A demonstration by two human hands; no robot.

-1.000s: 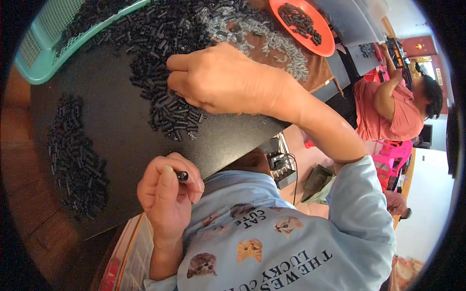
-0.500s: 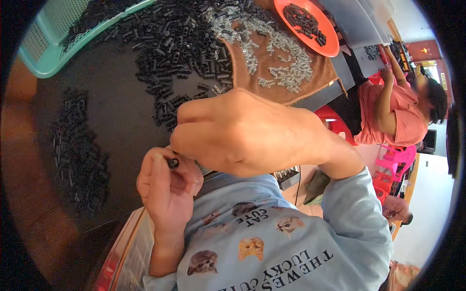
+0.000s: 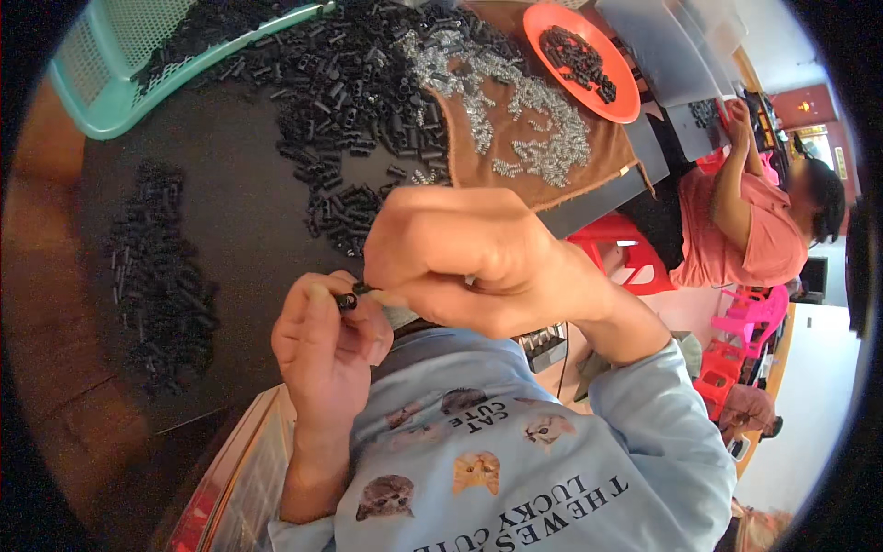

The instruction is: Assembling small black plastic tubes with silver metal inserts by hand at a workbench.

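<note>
My left hand [image 3: 322, 354] pinches a small black tubular part [image 3: 347, 301] between thumb and fingers, with its open round end showing. Close beside it, my right hand [image 3: 469, 262] is closed, thumb against fingers, on a small dark piece [image 3: 362, 288] whose tip just shows at the fingertips. The two parts nearly meet; whether they touch I cannot tell. Beyond my hands, a heap of loose black plastic parts [image 3: 340, 106] covers the dark table [image 3: 244, 216]. Many small silver springs [image 3: 552, 152] lie on a brown cloth [image 3: 506, 184] to its right.
A green mesh basket [image 3: 101, 115] with black parts stands far left. Another black pile [image 3: 161, 276] lies at the left. An orange plate [image 3: 621, 92] of dark pieces and a clear plastic bin [image 3: 667, 55] are at the back right. A co-worker [image 3: 750, 221] in pink sits at the right.
My right hand has drawn slightly to the right, away from my left hand, and its fingertips now show a small dark piece. The black part in my left hand is more exposed.
</note>
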